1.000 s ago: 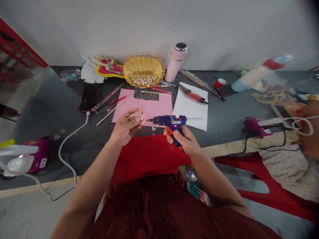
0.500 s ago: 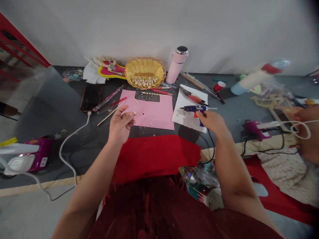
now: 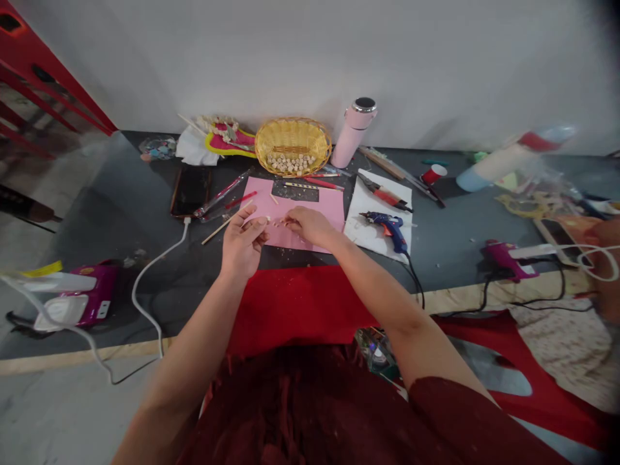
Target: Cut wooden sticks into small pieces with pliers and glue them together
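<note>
The grey table (image 3: 436, 232) is backed by a pale wall. A small pale piece (image 3: 268, 220) is pinched in the left hand (image 3: 242, 245) over pink paper (image 3: 329, 210), probably for steadiness. The right hand's (image 3: 310, 226) fingers are bunched close by; their grip cannot be told. The glue gun (image 3: 387, 226) is laid on white paper (image 3: 361, 229), perhaps to catch drips.

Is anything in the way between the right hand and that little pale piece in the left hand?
Nothing visible blocks the right hand from the pale piece in the left hand; tiny bits show between them, too small to tell whether held.
</note>
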{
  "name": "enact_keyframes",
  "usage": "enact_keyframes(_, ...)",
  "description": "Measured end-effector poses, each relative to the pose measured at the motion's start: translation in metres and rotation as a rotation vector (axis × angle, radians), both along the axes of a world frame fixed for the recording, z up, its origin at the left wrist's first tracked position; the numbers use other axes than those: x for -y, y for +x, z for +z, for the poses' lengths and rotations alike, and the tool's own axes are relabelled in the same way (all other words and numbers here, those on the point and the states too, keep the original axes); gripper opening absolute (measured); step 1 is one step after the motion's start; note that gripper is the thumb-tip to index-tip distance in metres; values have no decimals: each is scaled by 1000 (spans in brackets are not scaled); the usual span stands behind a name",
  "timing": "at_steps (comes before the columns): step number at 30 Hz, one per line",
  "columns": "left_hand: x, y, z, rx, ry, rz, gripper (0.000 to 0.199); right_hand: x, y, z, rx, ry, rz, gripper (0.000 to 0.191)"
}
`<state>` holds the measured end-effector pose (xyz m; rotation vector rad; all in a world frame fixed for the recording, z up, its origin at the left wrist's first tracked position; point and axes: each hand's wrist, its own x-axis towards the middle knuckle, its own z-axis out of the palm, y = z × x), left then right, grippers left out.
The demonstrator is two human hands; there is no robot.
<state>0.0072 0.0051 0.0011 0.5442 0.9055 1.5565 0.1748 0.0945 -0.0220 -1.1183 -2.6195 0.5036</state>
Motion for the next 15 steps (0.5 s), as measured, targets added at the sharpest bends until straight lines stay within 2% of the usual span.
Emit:
enact_keyframes(5, 1, 1, 1, 10, 19, -30, 42, -8, -9, -9, 125, 8, -47, 16)
enact_keyframes(8, 2, 2, 1, -2, 21, -50, 43, -1, -7, -7, 80, 17, -52, 15)
enact_keyframes(11, 3, 3, 1, -2, 8, -91, 45, 20, -1, 3, -187, 24, -76, 13)
enact_keyframes(15, 8, 9, 4, -23, -11, -198, 49, 57, 10, 14, -616, 55, -172, 11)
